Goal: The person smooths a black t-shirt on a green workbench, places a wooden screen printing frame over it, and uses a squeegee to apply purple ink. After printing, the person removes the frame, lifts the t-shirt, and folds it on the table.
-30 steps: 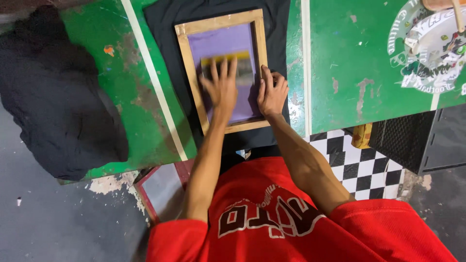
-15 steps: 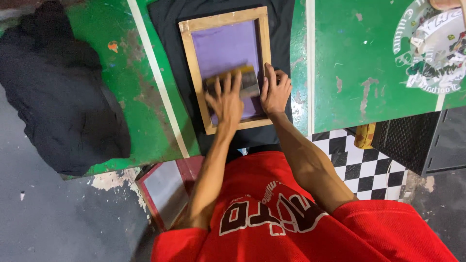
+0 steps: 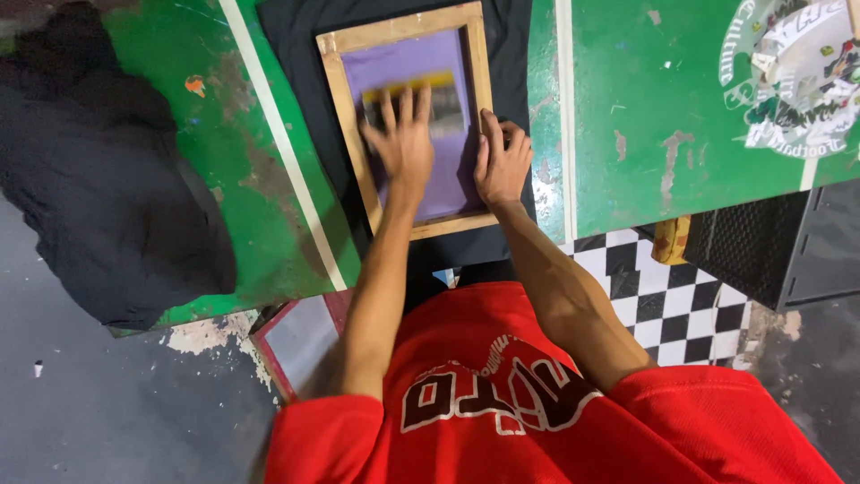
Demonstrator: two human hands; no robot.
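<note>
The left hand (image 3: 405, 139), fingers spread, had pushed the squeegee (image 3: 421, 100) up the screen (image 3: 408, 116) on the black shirt (image 3: 296, 36); the right hand (image 3: 500, 161) lay open on the frame's edge.

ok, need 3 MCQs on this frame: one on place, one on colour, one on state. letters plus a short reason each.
1. Where does the right hand rest?
A. on the frame's right rail
B. on the black pile
C. on the checkered floor

2. What colour is the mesh of the wooden screen frame?
A. orange
B. purple
C. white

3. How is the left hand posed?
A. clenched in a fist
B. hanging off the table
C. fingers spread flat on the mesh

Answers: 1 A, its fingers lie along that rail; 2 B, purple shows around the hand; 3 C, its fingers are splayed, palm down.
</note>
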